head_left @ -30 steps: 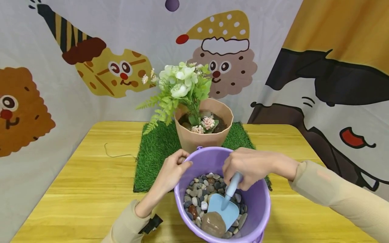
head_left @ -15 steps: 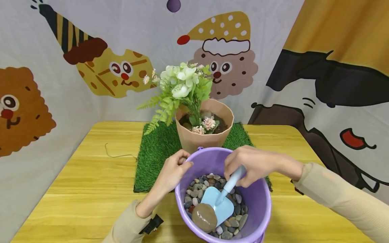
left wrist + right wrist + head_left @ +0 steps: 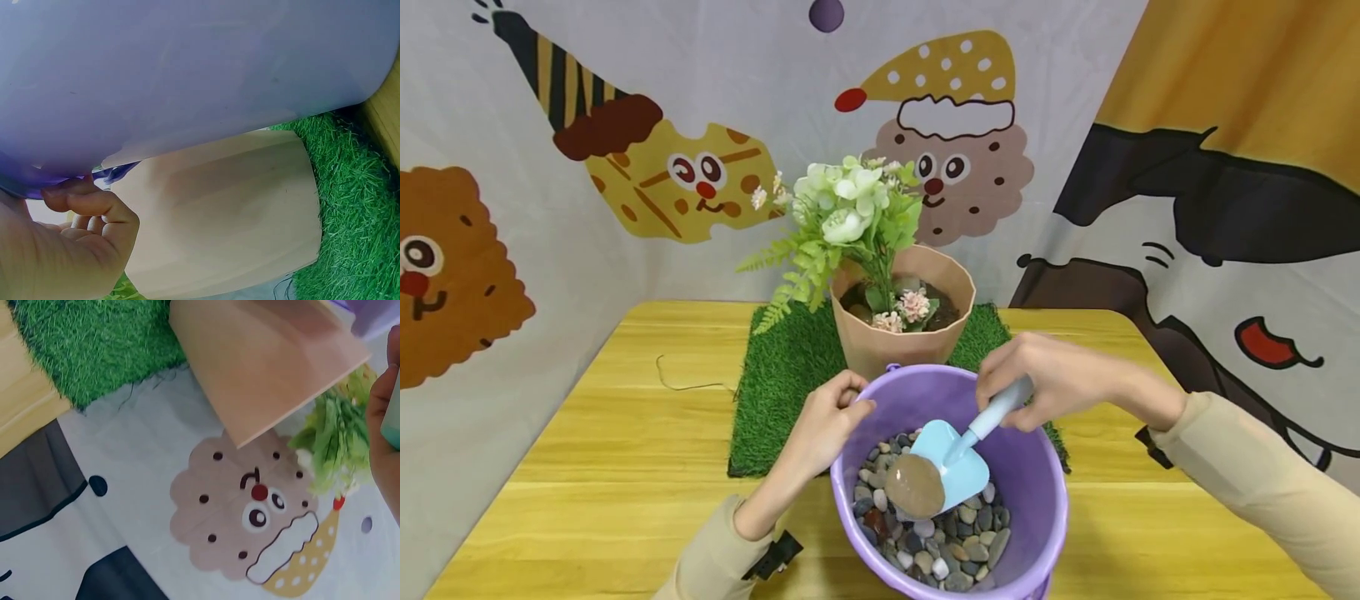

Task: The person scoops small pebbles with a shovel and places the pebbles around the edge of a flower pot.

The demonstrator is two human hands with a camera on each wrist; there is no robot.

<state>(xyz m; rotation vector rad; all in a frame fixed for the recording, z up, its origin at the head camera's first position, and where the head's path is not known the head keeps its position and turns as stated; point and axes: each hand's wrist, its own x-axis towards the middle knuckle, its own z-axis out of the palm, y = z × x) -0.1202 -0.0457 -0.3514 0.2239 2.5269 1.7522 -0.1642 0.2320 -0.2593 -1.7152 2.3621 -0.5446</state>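
Observation:
My right hand (image 3: 1048,379) grips the pale handle of a light blue toy shovel (image 3: 967,479), held inside a purple bucket (image 3: 1024,546). A large smooth brown stone (image 3: 915,486) rests on the blade, which hangs tilted over several small pebbles (image 3: 973,542) in the bucket. With curled fingers my left hand (image 3: 827,421) holds the bucket's left rim; the left wrist view shows its fingers (image 3: 103,206) bent at the rim, beside the bucket's outer wall (image 3: 206,69). Only an edge of the right hand (image 3: 382,419) and the handle shows in the right wrist view.
Behind the bucket stands a peach flowerpot (image 3: 898,346) with white and green flowers (image 3: 850,200) and dark soil. It sits on a green turf mat (image 3: 775,417) on the wooden table (image 3: 625,458). A thin wire (image 3: 692,386) lies at left. A cartoon-printed cloth (image 3: 715,50) hangs behind.
The right hand has lifted the shovel up and to the right, and the brown stone has risen with the blade from the pebbles. My left hand stays at the rim.

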